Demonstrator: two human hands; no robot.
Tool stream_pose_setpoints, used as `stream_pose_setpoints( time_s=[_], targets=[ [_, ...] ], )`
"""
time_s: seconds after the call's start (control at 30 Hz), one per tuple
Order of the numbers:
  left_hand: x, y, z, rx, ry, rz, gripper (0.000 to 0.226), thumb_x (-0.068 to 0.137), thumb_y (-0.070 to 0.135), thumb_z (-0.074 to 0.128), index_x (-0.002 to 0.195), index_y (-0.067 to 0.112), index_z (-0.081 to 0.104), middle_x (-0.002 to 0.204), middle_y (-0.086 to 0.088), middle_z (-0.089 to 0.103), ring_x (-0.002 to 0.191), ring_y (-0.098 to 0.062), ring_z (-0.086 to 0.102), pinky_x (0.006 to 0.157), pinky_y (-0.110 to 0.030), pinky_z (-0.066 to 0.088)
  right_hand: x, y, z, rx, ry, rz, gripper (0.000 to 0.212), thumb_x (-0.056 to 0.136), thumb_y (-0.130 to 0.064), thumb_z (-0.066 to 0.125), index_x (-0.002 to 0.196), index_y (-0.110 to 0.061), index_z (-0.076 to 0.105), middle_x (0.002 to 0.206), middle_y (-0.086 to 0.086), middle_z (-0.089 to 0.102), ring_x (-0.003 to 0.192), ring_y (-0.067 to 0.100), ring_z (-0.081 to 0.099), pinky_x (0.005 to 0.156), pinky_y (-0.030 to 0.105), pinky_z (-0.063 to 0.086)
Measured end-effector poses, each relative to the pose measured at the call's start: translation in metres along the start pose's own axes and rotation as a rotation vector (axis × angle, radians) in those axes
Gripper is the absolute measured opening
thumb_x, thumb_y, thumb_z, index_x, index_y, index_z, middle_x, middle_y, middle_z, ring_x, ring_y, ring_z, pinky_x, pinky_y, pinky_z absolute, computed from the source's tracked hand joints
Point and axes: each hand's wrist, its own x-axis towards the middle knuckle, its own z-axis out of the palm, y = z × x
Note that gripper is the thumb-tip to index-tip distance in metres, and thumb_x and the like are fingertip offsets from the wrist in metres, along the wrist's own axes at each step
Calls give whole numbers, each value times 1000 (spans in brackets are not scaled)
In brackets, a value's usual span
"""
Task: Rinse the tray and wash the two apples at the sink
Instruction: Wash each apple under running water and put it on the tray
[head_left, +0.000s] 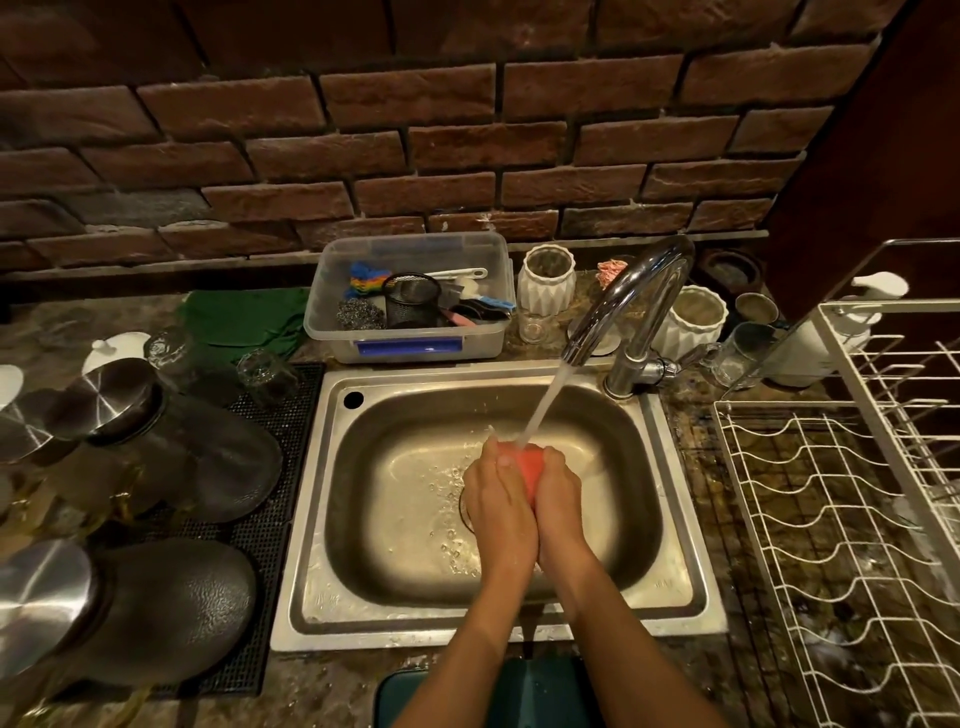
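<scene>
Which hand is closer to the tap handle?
Right. The right hand is under the tap side, closer to the handle; the left hand is beyond it, across the apple.

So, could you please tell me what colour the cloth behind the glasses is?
Dark green cloth, clearest in the head view, lying beside the plastic box.

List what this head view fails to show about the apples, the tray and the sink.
- Apple: mostly hidden between the left hand and right hand; only a red patch shows.
- Second apple: not visible anywhere in the head view.
- Dark teal object at the bottom edge: cut off and crossed by the forearms; whether it is the tray is unclear.
- Sink drain: largely covered by the hands.
</scene>
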Motion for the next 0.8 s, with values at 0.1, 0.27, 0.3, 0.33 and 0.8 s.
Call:
stream_pose_setpoints(
  time_s=[0.1, 0.27, 0.3, 0.33, 0.8],
  targets=[
    [-2, -1, 0, -59, -52, -104, 52, 103, 49, 39, 153, 38, 33, 148, 2, 39, 135, -20, 44, 111, -49, 43, 3, 1, -3, 6, -22, -1, 31, 97, -28, 48, 100, -10, 72, 94, 14, 75, 87, 26, 70, 64, 30, 51],
    [7, 10, -2, -136, 66, -178, 33, 96, 50, 44, 105, 25, 64, 95, 5, 69, 95, -19, 65, 90, -42, 53, 2, 15, 0, -116, 8, -125, 29, 99, -32, 40, 94, -18, 64, 98, 6, 72, 96, 25, 69, 76, 38, 56],
    [8, 13, -1, -149, 80, -196, 28, 101, 41, 41, 103, 26, 65, 94, 5, 69, 95, -20, 65, 89, -41, 51, 0, 16, 0, -131, 13, -147, 30, 101, -35, 37, 102, -19, 63, 101, 4, 70, 98, 23, 67, 80, 36, 54],
    [8, 14, -1, -158, 93, -199, 29, 103, 35, 38, 104, 26, 65, 96, 4, 69, 98, -21, 64, 90, -40, 51, -2, 16, -1, -136, 13, -168, 31, 104, -36, 35, 110, -20, 61, 103, 1, 68, 98, 18, 66, 78, 31, 52],
    [-8, -3, -48, -469, -348, -319, 39, 102, 30, 52, 140, 22, 54, 135, -12, 59, 116, -27, 65, 91, -46, 60, -17, 19, -40, -156, -364, -121, 56, 85, -25, 78, 135, -25, 52, 126, 1, 60, 114, 22, 63, 92, 38, 59]
  ],
)
